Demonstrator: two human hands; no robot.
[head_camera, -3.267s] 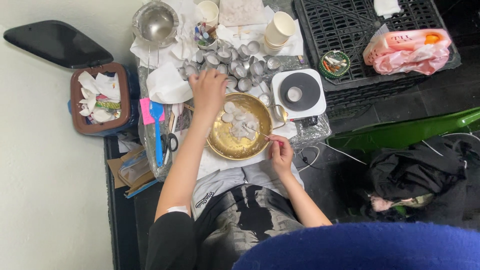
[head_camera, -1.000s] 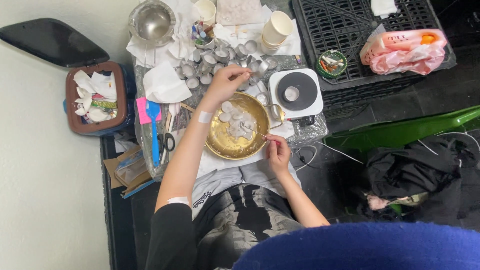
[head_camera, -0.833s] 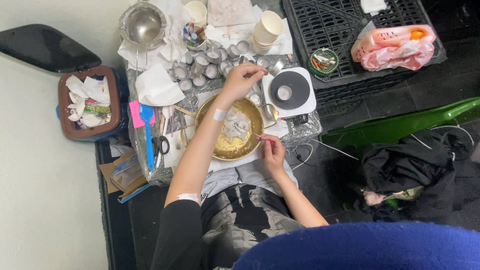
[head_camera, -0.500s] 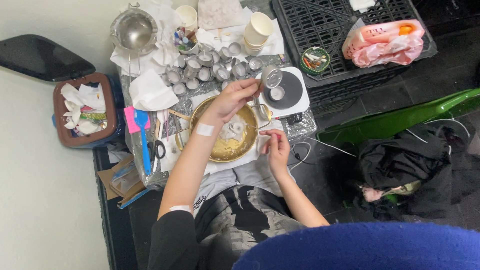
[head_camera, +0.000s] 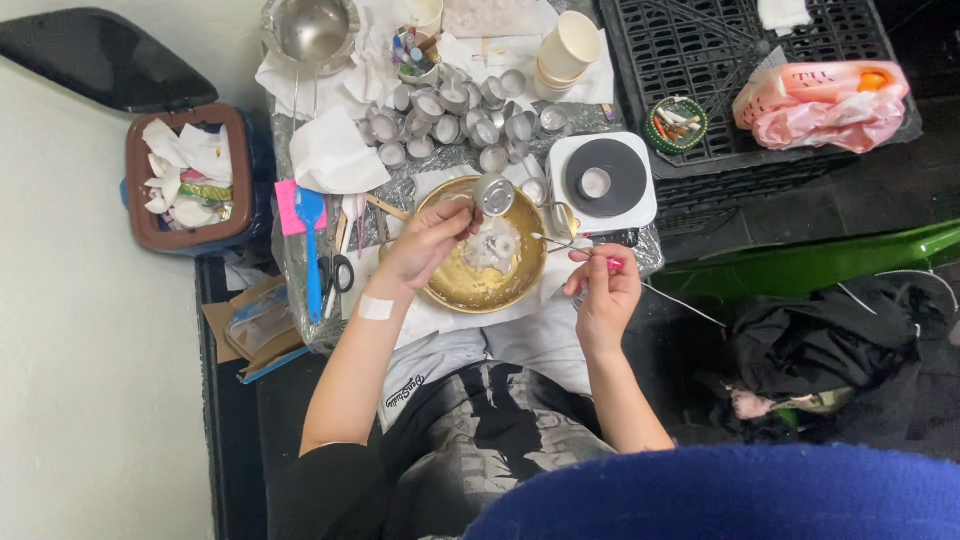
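Observation:
My left hand (head_camera: 432, 235) holds a small round metal cup (head_camera: 494, 193) over the golden bowl (head_camera: 470, 290), which has white wax lumps (head_camera: 493, 243) inside. My right hand (head_camera: 603, 285) grips a thin pink-handled tool (head_camera: 572, 245) whose tip points toward the bowl's right rim. A bandage sits on my left wrist. Several small metal cups (head_camera: 450, 125) stand in rows behind the bowl.
A white hot plate (head_camera: 602, 182) stands right of the bowl. Behind are a steel bowl (head_camera: 310, 28), paper cups (head_camera: 566, 50) and tissues (head_camera: 331, 155). Blue spatula (head_camera: 311, 250) and scissors (head_camera: 340, 270) lie left. A brown bin (head_camera: 185, 180) is far left, a black crate (head_camera: 720, 80) right.
My left hand reached to the rows of cups, picked one up and brought it back over the golden bowl. The camera view shifted slightly.

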